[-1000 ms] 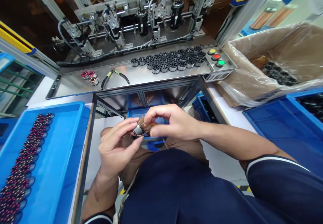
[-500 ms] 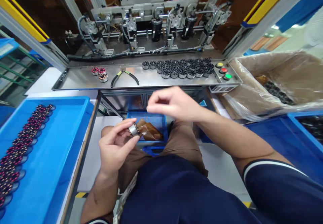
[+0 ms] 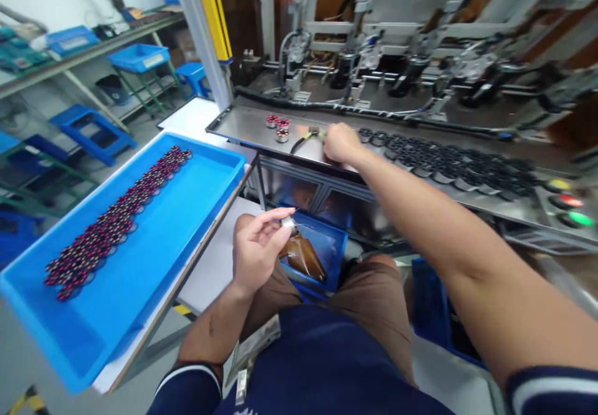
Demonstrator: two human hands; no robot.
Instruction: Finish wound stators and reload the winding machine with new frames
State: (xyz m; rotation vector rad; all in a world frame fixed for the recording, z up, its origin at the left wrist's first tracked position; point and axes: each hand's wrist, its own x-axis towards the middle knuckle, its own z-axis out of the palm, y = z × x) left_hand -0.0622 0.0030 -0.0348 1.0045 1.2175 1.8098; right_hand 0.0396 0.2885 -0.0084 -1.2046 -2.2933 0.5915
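Note:
My left hand (image 3: 259,253) pinches a small silver motor stator (image 3: 288,222) between thumb and fingers, above my lap. Thin wire ends stick out from the stator to the right. My right hand (image 3: 343,144) reaches forward to the metal shelf (image 3: 243,125) and closes around one handle of the pliers (image 3: 314,131). The other black handle, with its yellow section, stays visible beside the hand. To the left of the pliers stand 3 stators with red and copper windings (image 3: 283,134). Right of my hand are rows of black-topped stators (image 3: 434,156), partly behind my forearm.
A blue tray (image 3: 187,222) on the left table carries many wound stators (image 3: 121,215). Below, a blue bin (image 3: 334,247) holds a brown plastic bag (image 3: 303,257). Machine fixtures (image 3: 369,60) stand behind the shelf, and lit buttons (image 3: 565,200) are at its right end.
My right hand has moved from above my lap to the pliers on the shelf and closed on them. The view has turned left. My left hand still holds the stator.

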